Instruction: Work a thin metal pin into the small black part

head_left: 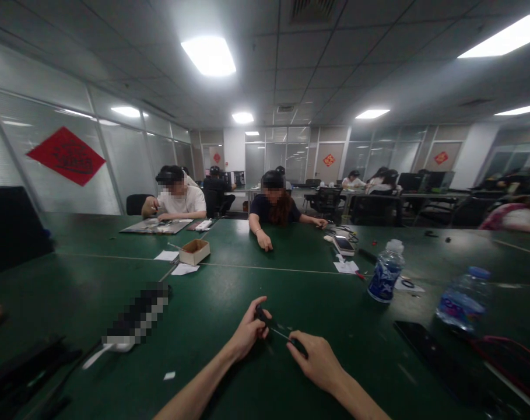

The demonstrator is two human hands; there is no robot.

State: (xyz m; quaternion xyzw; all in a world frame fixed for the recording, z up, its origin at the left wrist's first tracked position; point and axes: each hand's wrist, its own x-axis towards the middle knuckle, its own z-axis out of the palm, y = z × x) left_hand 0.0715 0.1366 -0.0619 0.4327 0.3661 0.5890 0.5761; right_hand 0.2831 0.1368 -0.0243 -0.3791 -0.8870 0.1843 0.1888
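Note:
My left hand (247, 332) is closed around a small black object (261, 315) just above the green table (212, 326). My right hand (315, 359) pinches the other end of a thin dark piece (282, 335) that runs between the two hands. What the small parts are is too small to tell. Both forearms reach in from the bottom edge.
Two water bottles (386, 274) (463, 300) stand to the right, with a black phone (426, 347) lying near them. A small cardboard box (195, 252) and paper scraps sit further back left. Two people sit across the table; others work behind them.

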